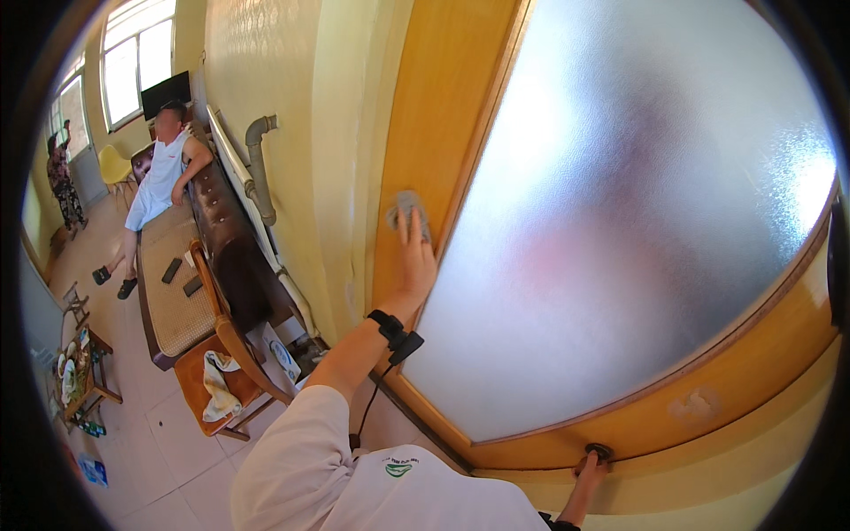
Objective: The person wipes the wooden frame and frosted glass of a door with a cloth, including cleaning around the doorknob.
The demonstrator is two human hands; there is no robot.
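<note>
My left hand (417,265) presses a grey cloth (406,207) flat against the yellow wooden frame (435,126) of a door, left of its pane. The door's large frosted glass pane (564,318) fills the right of the view, with blurred dark and reddish shapes behind it. Low on the right, my right hand (591,466) grips a dark round door knob (599,451) at the door's edge. A black strap with a small device (397,335) and a cable is on my left wrist.
An orange wooden chair (189,372) holds a stained cloth (220,391). Beyond it a person (163,176) sits on a brown sofa (219,219); another person (63,179) stands at the far door. A low table (99,345) bears dishes. A grey pipe (257,166) leaves the wall.
</note>
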